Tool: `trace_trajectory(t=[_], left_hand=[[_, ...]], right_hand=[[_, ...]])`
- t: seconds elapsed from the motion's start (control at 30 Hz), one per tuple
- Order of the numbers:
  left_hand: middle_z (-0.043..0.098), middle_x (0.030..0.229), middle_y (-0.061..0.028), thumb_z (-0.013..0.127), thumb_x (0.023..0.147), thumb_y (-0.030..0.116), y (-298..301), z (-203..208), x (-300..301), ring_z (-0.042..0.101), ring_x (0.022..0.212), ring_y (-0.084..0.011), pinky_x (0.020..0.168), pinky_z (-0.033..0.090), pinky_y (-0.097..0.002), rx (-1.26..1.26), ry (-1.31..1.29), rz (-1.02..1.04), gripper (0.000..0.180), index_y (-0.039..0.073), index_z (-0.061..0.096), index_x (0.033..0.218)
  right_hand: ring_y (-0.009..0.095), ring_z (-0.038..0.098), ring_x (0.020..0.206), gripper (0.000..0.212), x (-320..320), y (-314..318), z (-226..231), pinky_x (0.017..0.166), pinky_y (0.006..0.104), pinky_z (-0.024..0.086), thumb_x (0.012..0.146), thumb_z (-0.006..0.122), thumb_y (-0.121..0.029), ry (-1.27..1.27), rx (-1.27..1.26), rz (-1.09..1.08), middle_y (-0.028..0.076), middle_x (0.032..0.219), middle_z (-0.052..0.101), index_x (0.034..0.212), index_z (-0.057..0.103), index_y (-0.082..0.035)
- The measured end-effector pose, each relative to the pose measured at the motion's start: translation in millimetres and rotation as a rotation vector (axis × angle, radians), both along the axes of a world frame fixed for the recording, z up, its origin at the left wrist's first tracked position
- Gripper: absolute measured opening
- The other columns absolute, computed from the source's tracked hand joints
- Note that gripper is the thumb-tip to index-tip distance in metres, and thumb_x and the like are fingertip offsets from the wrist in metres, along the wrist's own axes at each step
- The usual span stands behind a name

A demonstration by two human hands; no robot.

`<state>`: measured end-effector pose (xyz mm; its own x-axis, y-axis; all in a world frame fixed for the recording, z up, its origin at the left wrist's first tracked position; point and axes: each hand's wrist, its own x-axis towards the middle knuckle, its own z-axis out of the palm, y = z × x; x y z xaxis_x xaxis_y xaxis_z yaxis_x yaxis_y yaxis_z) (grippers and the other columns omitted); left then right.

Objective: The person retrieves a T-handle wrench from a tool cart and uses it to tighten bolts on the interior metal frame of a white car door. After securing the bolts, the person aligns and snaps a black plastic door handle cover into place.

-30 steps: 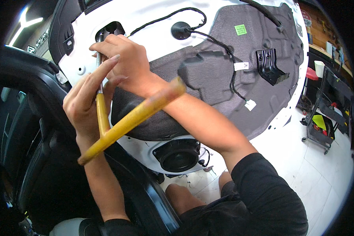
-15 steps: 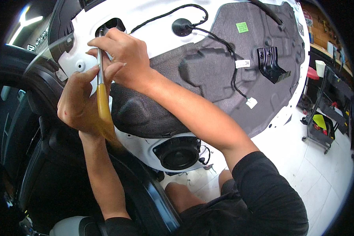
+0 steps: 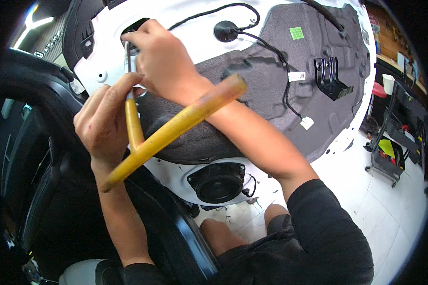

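Nearest, a yellow T-handle tool [image 3: 136, 148] is hanging slantwise below the hands, its long crossbar passing in front of the right forearm [image 3: 252, 137]; whether the two are touching, I cannot tell. The left hand [image 3: 104, 116] is grasping the tool, its grip wrapping round the stem where the yellow part is meeting the bright metal shaft. The right hand [image 3: 164, 59] is bending over the shaft's upper end, its fingertips lying at the rim of a dark hole [image 3: 140, 23] and hiding the tip; blur is keeping me from telling whether this grip is clenched on the shaft or only touching it.

Just behind, a white car door [image 3: 195, 42] is standing across the view, a grey pad [image 3: 257, 85] covering much of it. A black cable [image 3: 287, 90] is running from a round black grommet [image 3: 225, 31] down over the pad and ending in a white connector [image 3: 306, 123]. A black bracket [image 3: 321, 80] is sitting to the right of the cable, and a black speaker [image 3: 218, 184] is filling the lower part of the door.

Farther off, a dark cart [image 3: 390, 164] is standing on the pale tiled floor [image 3: 352, 199], a white cup [image 3: 388, 84] showing near its upper end.
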<state>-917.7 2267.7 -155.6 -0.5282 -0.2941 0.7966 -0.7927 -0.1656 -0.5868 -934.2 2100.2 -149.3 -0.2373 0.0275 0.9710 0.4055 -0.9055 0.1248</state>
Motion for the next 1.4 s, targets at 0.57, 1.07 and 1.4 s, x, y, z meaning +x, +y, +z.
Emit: trace_trajectory(t=[0.57, 1.07, 1.4], left_hand=[[0.06, 0.064, -0.0033, 0.09, 0.079, 0.01, -7.4, -8.3, 5.9, 0.051, 0.053, -0.007, 0.046, 0.033, -0.0237, -0.304, -0.022, -0.1, 0.025, -0.001, 0.076, 0.098], [0.067, 0.07, -0.0006, 0.084, 0.082, 0.013, -6.7, -0.5, -1.6, 0.062, 0.056, -0.0101, 0.048, 0.046, -0.0251, -0.209, -0.038, -0.051, 0.021, 0.01, 0.076, 0.101], [0.069, 0.073, -0.0013, 0.082, 0.085, 0.015, -7.9, 0.8, 7.0, 0.064, 0.057, -0.0116, 0.05, 0.048, -0.0253, -0.218, -0.074, -0.057, 0.018, 0.011, 0.075, 0.101]], right_hand=[[0.037, 0.056, 0.101, 0.029, 7.4, 7.8, 79.1, 0.09, 0.0542, 0.055, 0.089, 0.042, 0.006, 0.631, 0.738, 1.645, 0.024, 0.113, 0.051, 0.117, 0.048, 0.01], [0.029, 0.058, 0.072, 0.018, 28.2, 17.3, 83.2, 0.068, 0.0423, 0.052, 0.087, 0.057, -0.011, 0.529, 0.71, 1.17, 0.015, 0.082, 0.059, 0.093, 0.064, 0.004], [0.033, 0.059, 0.078, 0.02, 51.5, 4.7, 91.0, 0.076, 0.0468, 0.051, 0.09, 0.054, -0.022, 0.632, 0.687, 1.589, 0.017, 0.085, 0.063, 0.095, 0.059, -0.003]])
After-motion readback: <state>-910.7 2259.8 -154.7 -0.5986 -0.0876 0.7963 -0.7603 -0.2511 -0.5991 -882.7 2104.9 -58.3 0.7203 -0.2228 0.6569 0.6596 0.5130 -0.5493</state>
